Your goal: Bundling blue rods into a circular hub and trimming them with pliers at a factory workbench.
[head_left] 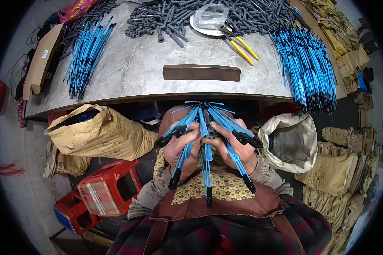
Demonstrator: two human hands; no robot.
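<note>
What looks like an umbrella frame [207, 152] is held up in front of my apron, below the table's near edge. Its blue ribs with black tips fan out around a dark hub. My left hand [184, 146] is closed on it from the left, thumb near the middle. From the right, my right hand [237, 149] grips it with the thumb close to the toothed dark hub piece [211, 133]. Ribs pass over and between the fingers, hiding parts of both hands.
On the grey table [127, 63] lie bundles of blue ribs [89, 59], a right-hand rib stack [306, 68], dark tubular parts [170, 19], yellow-handled pliers [242, 47] and a brown bar [201, 72]. Sacks [110, 135] flank me; an open white sack [310, 144] is at right, red stools [110, 187] at left.
</note>
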